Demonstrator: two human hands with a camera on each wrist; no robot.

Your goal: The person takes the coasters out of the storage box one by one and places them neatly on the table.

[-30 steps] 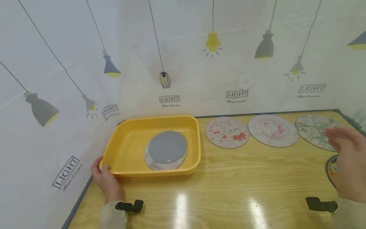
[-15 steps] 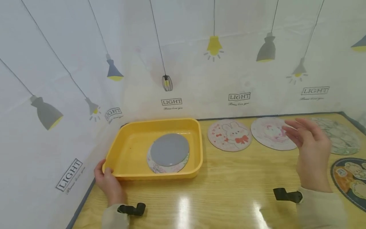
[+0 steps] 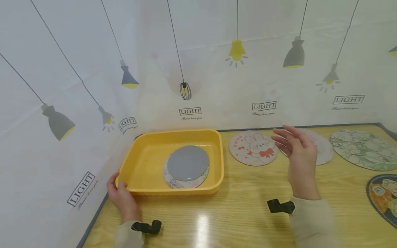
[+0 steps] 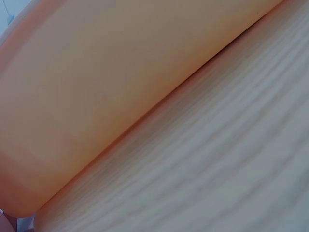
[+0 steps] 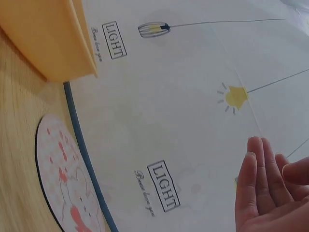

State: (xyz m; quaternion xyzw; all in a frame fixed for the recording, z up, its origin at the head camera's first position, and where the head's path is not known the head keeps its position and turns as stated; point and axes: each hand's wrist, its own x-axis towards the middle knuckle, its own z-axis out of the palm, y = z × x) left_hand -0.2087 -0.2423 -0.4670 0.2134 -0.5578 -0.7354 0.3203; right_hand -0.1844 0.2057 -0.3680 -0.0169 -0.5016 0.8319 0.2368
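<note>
Yellow plastic tray (image 3: 142,162) sits at the table's (image 3: 242,213) back left corner, holding a grey disc (image 3: 187,162) stacked on a patterned round mat (image 3: 173,181). The left hand (image 3: 121,196) grips the tray's near left corner, fingers curled over its rim. The right hand (image 3: 297,155), fingers straight and apart, holds nothing, hovering above the pink mat (image 3: 322,150), beside the bunny mat (image 3: 252,148).

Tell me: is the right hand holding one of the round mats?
No. The right hand hovers open above the table, fingers straight, with the bunny mat lying flat beside it.
</note>
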